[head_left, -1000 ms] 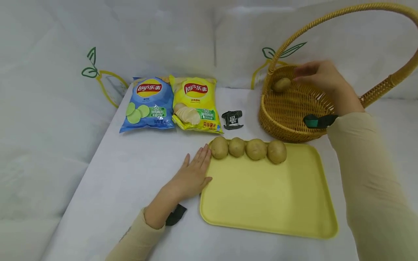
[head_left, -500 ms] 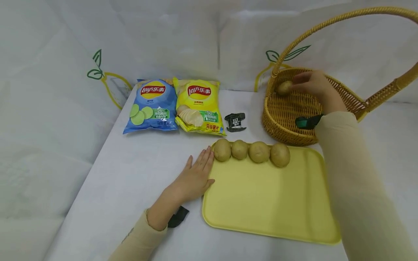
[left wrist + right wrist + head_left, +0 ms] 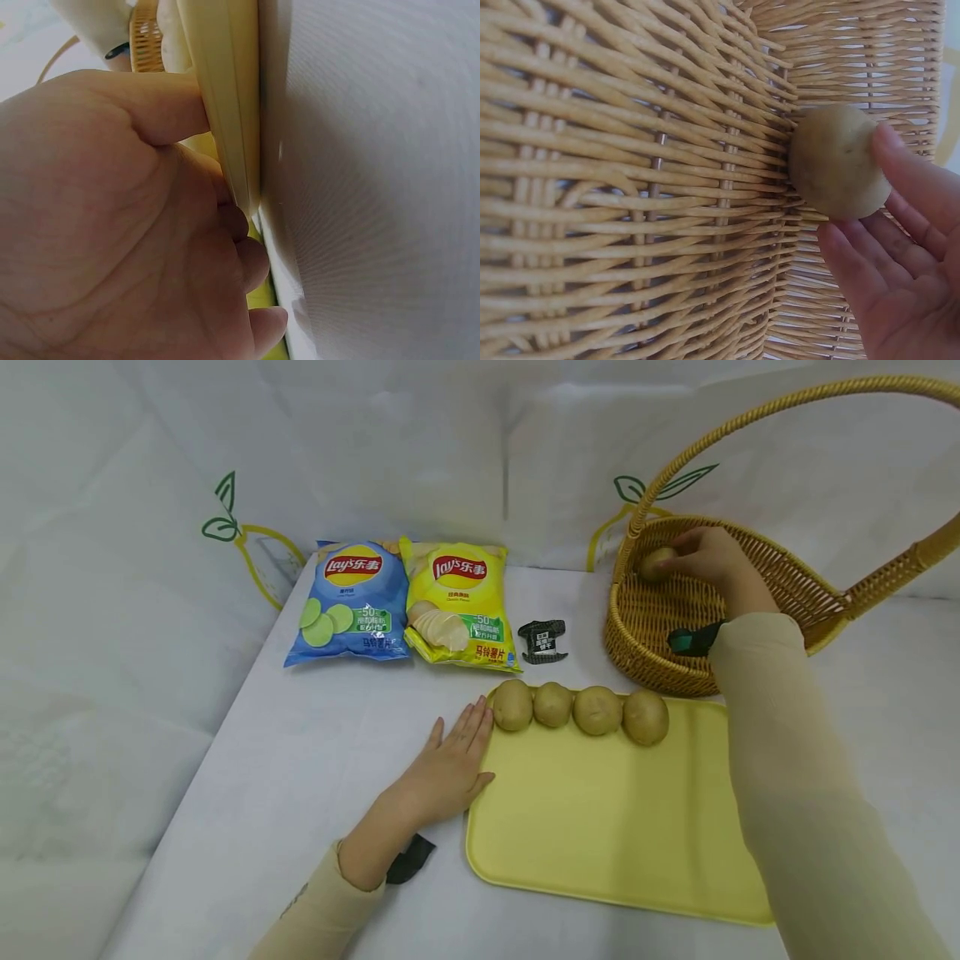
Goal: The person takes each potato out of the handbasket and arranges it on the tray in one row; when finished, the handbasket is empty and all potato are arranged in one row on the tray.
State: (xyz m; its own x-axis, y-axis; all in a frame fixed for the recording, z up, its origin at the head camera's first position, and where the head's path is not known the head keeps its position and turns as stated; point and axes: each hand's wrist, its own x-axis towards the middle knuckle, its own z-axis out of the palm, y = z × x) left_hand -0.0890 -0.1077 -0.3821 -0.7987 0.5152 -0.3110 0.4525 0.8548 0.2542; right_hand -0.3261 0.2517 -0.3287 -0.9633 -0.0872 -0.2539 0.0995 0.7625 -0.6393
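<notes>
My right hand [image 3: 716, 560] reaches into the wicker basket [image 3: 660, 668] at the back right. In the right wrist view its fingers and thumb pinch a round brownish potato [image 3: 838, 161] that sits against the woven wall. My left hand [image 3: 442, 777] lies at the left edge of the yellow tray [image 3: 570, 827], fingers extended. Seen from the left wrist, the thumb crosses the tray's rim and the other fingers lie alongside it. Several potatoes [image 3: 597, 710] stand in a row along the tray's far edge, the leftmost one beside my left fingertips.
Behind the tray lie a blue chip bag [image 3: 348, 602] and a yellow chip bag [image 3: 459, 606], side by side. A small black packet [image 3: 543, 641] sits between them and the basket. The basket's tall handle [image 3: 795, 397] arches over my right arm.
My right hand has moved left and closed its fingers on the potato in the basket. The whole head view has shifted slightly. The left hand stays at the tray's edge.
</notes>
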